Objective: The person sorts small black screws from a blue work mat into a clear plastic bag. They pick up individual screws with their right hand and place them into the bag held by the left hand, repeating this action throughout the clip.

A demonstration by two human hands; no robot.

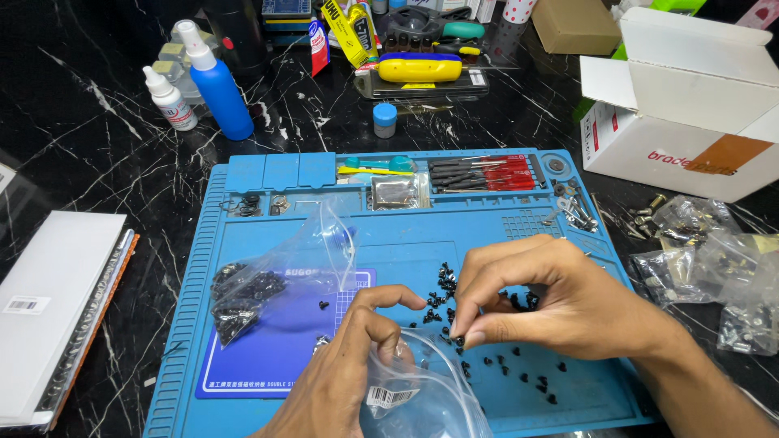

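Right hand apparently pinches a black screw just beside left hand gripping clear bag

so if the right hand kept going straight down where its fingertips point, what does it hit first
Most likely the small black screws scattered under the right hand, then the blue work mat. Depth is hard to judge; the fingertips may already touch one.

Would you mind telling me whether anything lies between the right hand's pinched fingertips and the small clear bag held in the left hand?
Nothing visible does. The right hand pinches just beside the left hand, which holds the small clear bag. Only blue mat and loose black screws lie beneath.
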